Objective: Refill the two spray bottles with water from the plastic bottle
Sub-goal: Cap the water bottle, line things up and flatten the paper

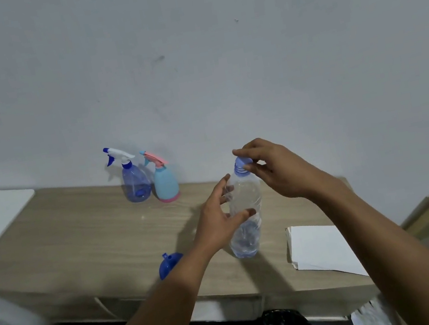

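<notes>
A pale wood-grain bench (78,243) carries a clear plastic water bottle (245,214) standing upright near its front edge, with the left hand (217,219) curled loosely around its body and the right hand (274,169) pinching its light blue cap (242,163). Behind the bottle to its left, against the wall, stand a translucent blue spray bottle (135,182) and, touching it, a light blue and pink spray bottle (164,182). A blue plastic funnel (168,263) lies just left of the bottle's base.
</notes>
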